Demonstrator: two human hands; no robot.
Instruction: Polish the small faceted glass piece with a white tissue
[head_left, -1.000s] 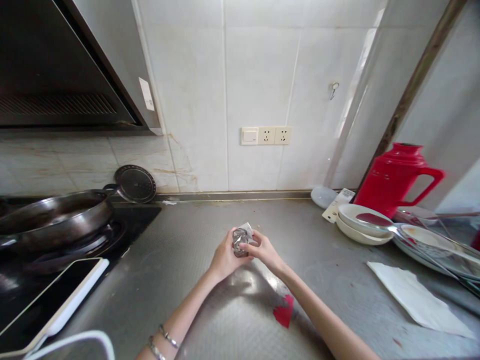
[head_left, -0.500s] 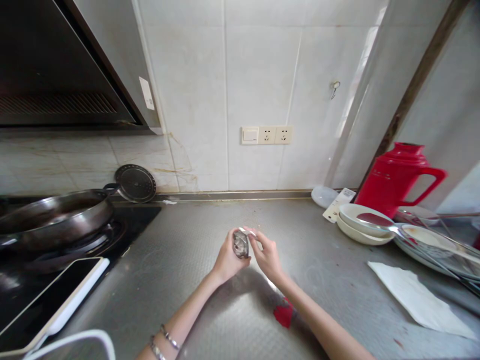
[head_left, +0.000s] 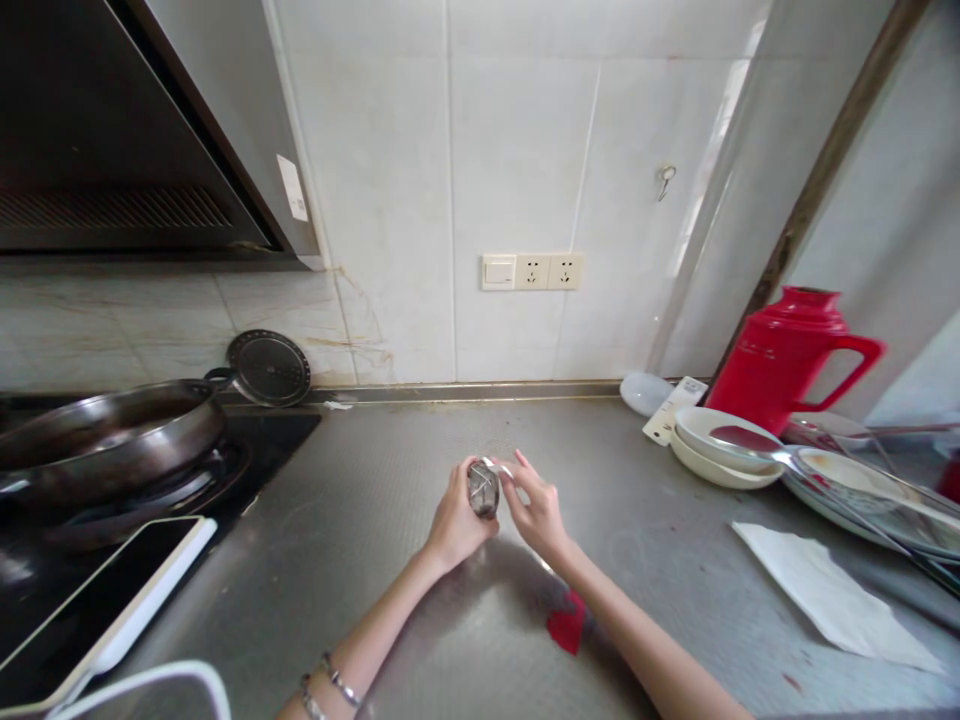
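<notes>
Over the middle of the counter, my left hand (head_left: 456, 520) is wrapped around a small dark grey, rounded bundle (head_left: 484, 490). Thin pale lines like string cross its face; its exact kind is not clear. My right hand (head_left: 536, 512) is beside it, thumb and forefinger pinched on a pale strip (head_left: 491, 464) at the bundle's top edge. The other fingers of that hand are partly raised. Below the right wrist lies a red wrapper piece (head_left: 566, 625), partly hidden by the forearm, with something shiny and clear running up from it.
At the left a steel pan (head_left: 120, 440) sits on the black stove, with a white-edged phone (head_left: 112, 610) in front. To the right stand a red thermos jug (head_left: 787, 350), stacked bowls (head_left: 720, 462), a plate with utensils (head_left: 862, 535) and a white paper sheet (head_left: 832, 595).
The bundle has turned slightly in my left hand, so crossing pale lines now show on its face. My right fingers have shifted a little, with one fingertip lifted higher.
</notes>
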